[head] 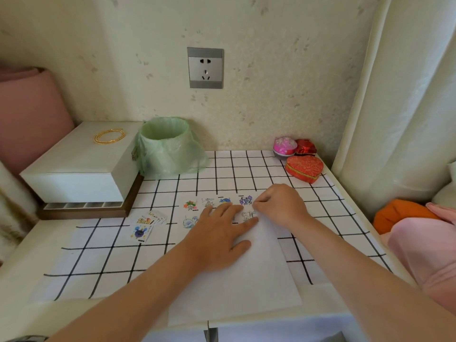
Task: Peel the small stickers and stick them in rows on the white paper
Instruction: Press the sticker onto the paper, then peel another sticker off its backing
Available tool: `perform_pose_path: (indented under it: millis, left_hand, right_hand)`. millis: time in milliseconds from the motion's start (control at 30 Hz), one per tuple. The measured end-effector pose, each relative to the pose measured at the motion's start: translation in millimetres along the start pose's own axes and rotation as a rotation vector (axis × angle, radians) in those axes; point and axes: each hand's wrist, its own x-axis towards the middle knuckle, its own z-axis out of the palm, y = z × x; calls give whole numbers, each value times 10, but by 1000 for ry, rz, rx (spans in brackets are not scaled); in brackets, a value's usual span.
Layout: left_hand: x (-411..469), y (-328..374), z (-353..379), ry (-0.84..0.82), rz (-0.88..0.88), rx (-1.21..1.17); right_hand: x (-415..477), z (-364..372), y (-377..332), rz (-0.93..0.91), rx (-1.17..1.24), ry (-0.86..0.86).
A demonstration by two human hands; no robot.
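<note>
Pale flowered wallpaper at the back, with a grey socket (205, 67) at upper centre. Below it, a worktop (98, 255) under a white cloth gridded in black.

At lower centre, on the cloth, the white paper (246, 280). Along its far edge, a row of four: red-and-green sticker (190, 205), grey sticker (207, 201), blue sticker (225, 200), purple sticker (246, 200). Beneath, a second row, with a pale blue sticker (189, 222) at left and a line-drawn sticker (248, 215) at right.

Flat on the paper at centre frame, the left hand (219, 233), fingers (229, 208) straight and spread, reaching in between the two rows. Just right of it, the right hand (278, 203), curled, thumb and forefinger tips pressed together beside the purple sticker. Impossible to tell whether anything sits between them.

Left of the paper, a loose pile of stickers (145, 227). At upper left, a white box (79, 166) carrying gold bangles (109, 136); beside it, a bin (167, 144) lined with a green bag. At right rear, a heart-shaped box (304, 168), a pink tin (285, 145) and a small red box (306, 146).
</note>
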Motion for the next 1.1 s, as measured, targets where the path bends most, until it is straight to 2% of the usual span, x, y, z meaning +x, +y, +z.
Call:
perform_pose_path:
  millis: [433, 700, 800, 900, 967, 1100]
  left_hand:
    - [8, 58, -55, -26, -25, 5]
    - [-2, 80, -84, -61, -30, -1]
    - [-1, 67, -167, -79, -51, -155]
    - [-4, -46, -296, 72, -111, -442]
    - [-59, -193, -411, 153, -183, -469]
    - [-330, -538, -664, 185, -358, -378]
  right_hand:
    - [-26, -14, 4, -27, 40, 3]
    - [-57, 9, -23, -39, -54, 42]
    - [-135, -15, -126, -112, -159, 84]
    - [-204, -36, -351, -197, -159, 128]
    - [-245, -26, -546, -243, -125, 108]
    - [-394, 110, -975, -362, -71, -51]
